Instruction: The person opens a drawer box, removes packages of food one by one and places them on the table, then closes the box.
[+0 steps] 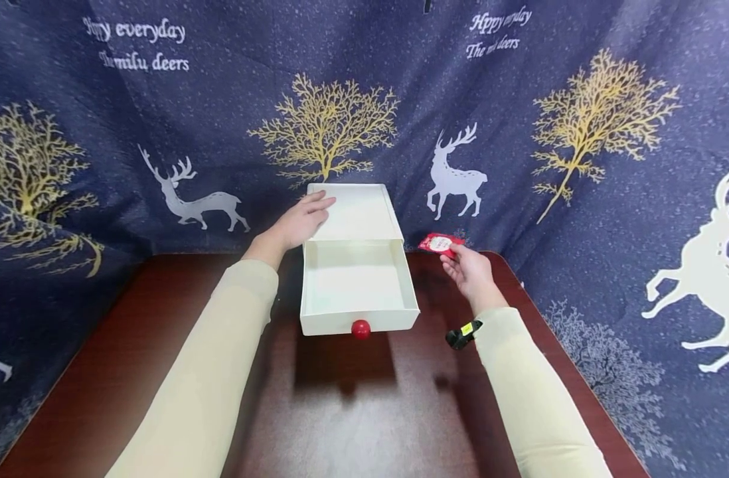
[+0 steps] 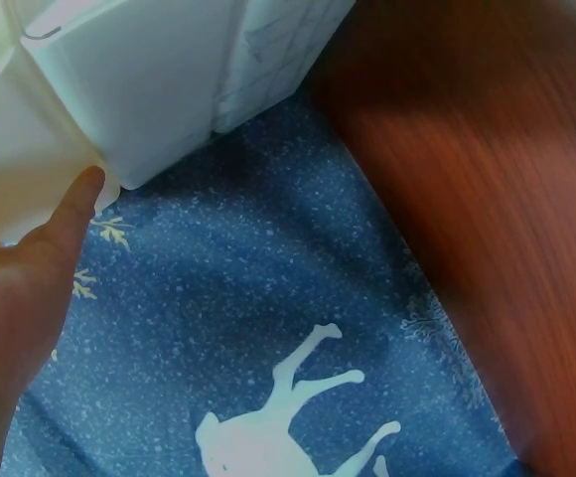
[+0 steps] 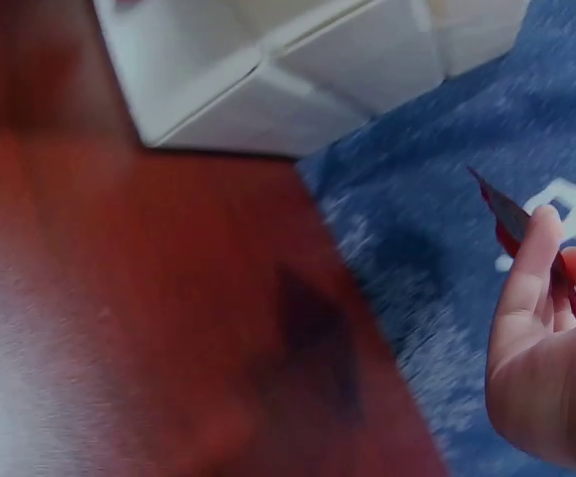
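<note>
A white box (image 1: 358, 209) stands at the back of the table, its drawer (image 1: 358, 322) pulled out towards me. A round red knob (image 1: 361, 329) sits on the drawer front, and the part of the drawer in view holds nothing. My left hand (image 1: 301, 220) rests on the box top near its left edge, fingers extended; the left wrist view shows the thumb (image 2: 81, 199) along the box's side. To the right of the box, my right hand (image 1: 469, 269) pinches a small red packet (image 1: 441, 243) with a white label. In the right wrist view the packet (image 3: 511, 219) appears edge-on, above the table.
The dark reddish-brown table (image 1: 364, 411) has rounded back corners. Behind and beside it hangs a dark blue cloth (image 1: 364, 46) printed with deer and trees. A black strap (image 1: 462, 336) with a yellow tag is on my right wrist.
</note>
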